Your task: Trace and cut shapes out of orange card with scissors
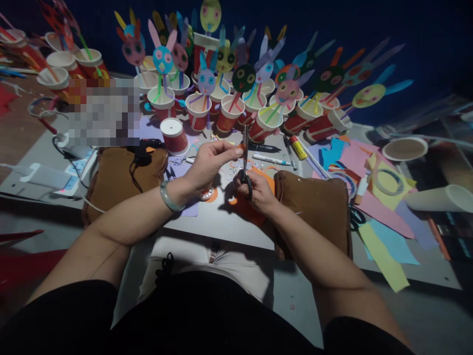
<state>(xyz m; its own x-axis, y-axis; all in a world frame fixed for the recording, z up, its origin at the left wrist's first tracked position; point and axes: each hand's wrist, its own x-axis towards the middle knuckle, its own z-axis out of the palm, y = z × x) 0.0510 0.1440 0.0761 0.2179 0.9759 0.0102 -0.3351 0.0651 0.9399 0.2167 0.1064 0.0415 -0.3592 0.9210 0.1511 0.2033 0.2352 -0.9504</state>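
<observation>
My left hand [212,162], with a pale bangle [171,195] at the wrist, pinches a small orange-brown piece [242,147] between thumb and fingertips. Black-handled scissors [244,172] are in my right hand [256,190], their blades pointing up and away beside that piece. Whether the blades touch it is too small to tell. Below the hands, orange paper [251,209] and a round white item [207,194] lie on the white table [221,227].
Red-and-white cups [197,113] with paper rabbit faces line the back. An upturned cup [173,135] stands nearer. Brown cushions [314,207] flank the hands. Pens [271,159], a tape roll [388,181] and coloured paper [384,256] lie to the right; a white power strip [76,177] is left.
</observation>
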